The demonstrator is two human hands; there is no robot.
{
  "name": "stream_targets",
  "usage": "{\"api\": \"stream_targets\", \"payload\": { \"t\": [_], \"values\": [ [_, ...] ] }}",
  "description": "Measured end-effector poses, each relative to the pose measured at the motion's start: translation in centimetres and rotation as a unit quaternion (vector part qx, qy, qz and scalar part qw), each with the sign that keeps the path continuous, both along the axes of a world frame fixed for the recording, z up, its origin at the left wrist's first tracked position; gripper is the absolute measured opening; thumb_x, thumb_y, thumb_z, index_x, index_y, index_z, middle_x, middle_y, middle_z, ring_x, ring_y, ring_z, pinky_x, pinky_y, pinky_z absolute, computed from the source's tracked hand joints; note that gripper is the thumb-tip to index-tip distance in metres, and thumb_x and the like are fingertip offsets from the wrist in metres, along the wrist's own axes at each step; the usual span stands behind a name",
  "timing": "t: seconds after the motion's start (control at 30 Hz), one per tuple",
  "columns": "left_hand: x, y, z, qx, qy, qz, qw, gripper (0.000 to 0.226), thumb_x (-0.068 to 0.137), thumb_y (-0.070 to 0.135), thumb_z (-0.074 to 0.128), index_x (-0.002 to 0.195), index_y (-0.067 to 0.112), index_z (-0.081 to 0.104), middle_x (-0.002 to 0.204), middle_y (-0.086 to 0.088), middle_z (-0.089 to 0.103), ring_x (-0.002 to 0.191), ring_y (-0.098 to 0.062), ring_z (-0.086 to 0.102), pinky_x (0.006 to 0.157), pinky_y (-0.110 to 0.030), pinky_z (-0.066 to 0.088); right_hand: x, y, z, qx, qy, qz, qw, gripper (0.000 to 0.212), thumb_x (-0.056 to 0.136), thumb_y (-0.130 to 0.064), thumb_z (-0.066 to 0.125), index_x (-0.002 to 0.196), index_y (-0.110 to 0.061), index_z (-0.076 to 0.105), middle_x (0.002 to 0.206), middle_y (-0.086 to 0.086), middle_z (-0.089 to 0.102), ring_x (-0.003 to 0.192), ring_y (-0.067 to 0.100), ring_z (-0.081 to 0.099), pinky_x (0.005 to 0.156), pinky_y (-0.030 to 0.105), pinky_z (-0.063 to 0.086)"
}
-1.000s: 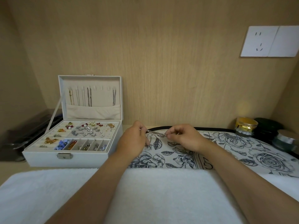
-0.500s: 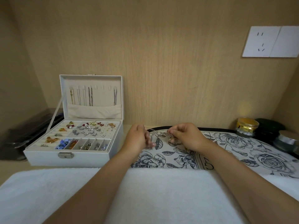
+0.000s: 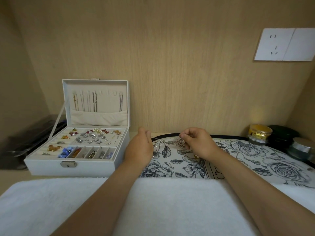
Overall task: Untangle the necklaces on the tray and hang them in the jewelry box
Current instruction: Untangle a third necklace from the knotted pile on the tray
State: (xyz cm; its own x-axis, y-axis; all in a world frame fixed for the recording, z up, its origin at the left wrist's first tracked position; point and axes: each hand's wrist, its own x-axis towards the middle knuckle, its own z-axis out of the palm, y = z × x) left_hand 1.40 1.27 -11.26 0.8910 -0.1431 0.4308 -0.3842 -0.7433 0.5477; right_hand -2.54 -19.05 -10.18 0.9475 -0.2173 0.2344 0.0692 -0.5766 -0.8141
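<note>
Over the far edge of the tray (image 3: 221, 135), pinching the necklace (image 3: 163, 141) chain in the curled left hand (image 3: 139, 147), clamping its knotted clump in the right hand (image 3: 198, 142); probably best teasing loops loose slowly, never tugging tight.

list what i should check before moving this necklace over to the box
1. Grip on the necklace by left hand and right hand: ok.
2. No tangles left: not ok, a clump sits in the right hand.
3. The jewelry box stands open: ok.
4. A free hook inside it: ok.
5. Clasp undone: cannot tell.
</note>
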Motion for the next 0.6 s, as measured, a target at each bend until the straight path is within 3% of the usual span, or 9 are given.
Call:
{"api": "stream_targets", "payload": {
  "t": [0.1, 0.17, 0.2, 0.27, 0.33, 0.4, 0.5, 0.6],
  "values": [
    [0.4, 0.6, -0.2, 0.113, -0.023, -0.006, 0.993, 0.027, 0.106, 0.033, 0.034, 0.101, 0.015, 0.054, 0.075, 0.004, 0.058, 0.067, -0.016, 0.055, 0.059, -0.032, 0.043, -0.1, 0.0, 0.0, -0.005, 0.014, 0.026, 1.0, 0.015, 0.098, -0.022, 0.061, 0.091, -0.013, 0.071, 0.06, -0.006, 0.059, 0.046, -0.001, 0.048, 0.05, 0.015, 0.04],
    [0.9, 0.9, -0.5, 0.173, -0.041, -0.019, 0.984, 0.021, 0.102, 0.028, 0.045, 0.104, 0.02, 0.064, 0.097, 0.004, 0.067, 0.091, -0.017, 0.057, 0.078, -0.034, 0.049, -0.4, 0.3, 0.3, 0.003, 0.028, 0.056, 0.998, 0.013, 0.098, -0.02, 0.061, 0.093, -0.014, 0.071, 0.065, -0.003, 0.061, 0.05, 0.001, 0.051, 0.048, 0.014, 0.041],
    [0.9, 0.8, -0.6, 0.17, -0.048, -0.045, 0.983, 0.019, 0.1, 0.026, 0.049, 0.109, 0.023, 0.066, 0.109, 0.006, 0.067, 0.104, -0.017, 0.055, 0.09, -0.035, 0.046, -0.6, 0.5, 0.4, 0.017, 0.032, 0.071, 0.997, 0.012, 0.099, -0.018, 0.061, 0.093, -0.013, 0.071, 0.066, -0.002, 0.061, 0.051, 0.002, 0.053, 0.047, 0.012, 0.041],
    [0.5, 0.0, -0.5, 0.051, -0.006, -0.139, 0.989, 0.027, 0.098, 0.023, 0.054, 0.123, 0.025, 0.062, 0.121, 0.01, 0.064, 0.116, -0.013, 0.054, 0.102, -0.032, 0.042, -0.8, 0.8, 0.7, 0.061, 0.036, 0.096, 0.993, 0.011, 0.099, -0.012, 0.059, 0.094, -0.01, 0.069, 0.065, -0.003, 0.061, 0.052, 0.002, 0.056, 0.042, 0.011, 0.039],
    [-0.5, -1.2, -0.1, -0.096, 0.102, -0.208, 0.968, 0.031, 0.097, 0.021, 0.057, 0.128, 0.025, 0.06, 0.118, 0.012, 0.067, 0.109, -0.005, 0.061, 0.097, -0.023, 0.047, -0.8, 1.0, 0.9, 0.091, 0.033, 0.114, 0.989, 0.012, 0.1, -0.011, 0.057, 0.098, -0.007, 0.068, 0.069, 0.0, 0.062, 0.053, 0.003, 0.06, 0.041, 0.013, 0.04],
    [-1.0, -2.3, 0.0, -0.164, 0.166, -0.224, 0.946, 0.026, 0.096, 0.021, 0.061, 0.121, 0.023, 0.065, 0.097, 0.008, 0.073, 0.089, -0.006, 0.067, 0.086, -0.024, 0.052, -0.8, 0.9, 1.1, 0.101, 0.029, 0.119, 0.987, 0.015, 0.101, -0.012, 0.056, 0.102, -0.003, 0.067, 0.07, 0.006, 0.061, 0.056, 0.011, 0.062, 0.04, 0.017, 0.04],
    [-1.1, -2.4, 0.4, -0.205, 0.213, -0.211, 0.932, 0.013, 0.096, 0.02, 0.061, 0.102, 0.021, 0.073, 0.071, 0.006, 0.068, 0.058, -0.007, 0.059, 0.059, -0.023, 0.051, -0.9, 0.6, 1.4, 0.102, 0.021, 0.12, 0.987, 0.014, 0.099, -0.009, 0.058, 0.104, 0.002, 0.065, 0.066, 0.008, 0.061, 0.045, 0.007, 0.058, 0.038, 0.018, 0.04],
    [-0.7, -1.7, 0.8, -0.203, 0.227, -0.208, 0.93, 0.022, 0.101, 0.019, 0.053, 0.093, 0.024, 0.072, 0.068, 0.008, 0.062, 0.057, -0.002, 0.056, 0.061, -0.02, 0.047, -0.7, 0.2, 1.4, 0.076, 0.007, 0.118, 0.99, 0.005, 0.095, -0.011, 0.065, 0.098, -0.01, 0.069, 0.064, 0.002, 0.067, 0.051, 0.015, 0.057, 0.051, 0.027, 0.046]
  ]
}}
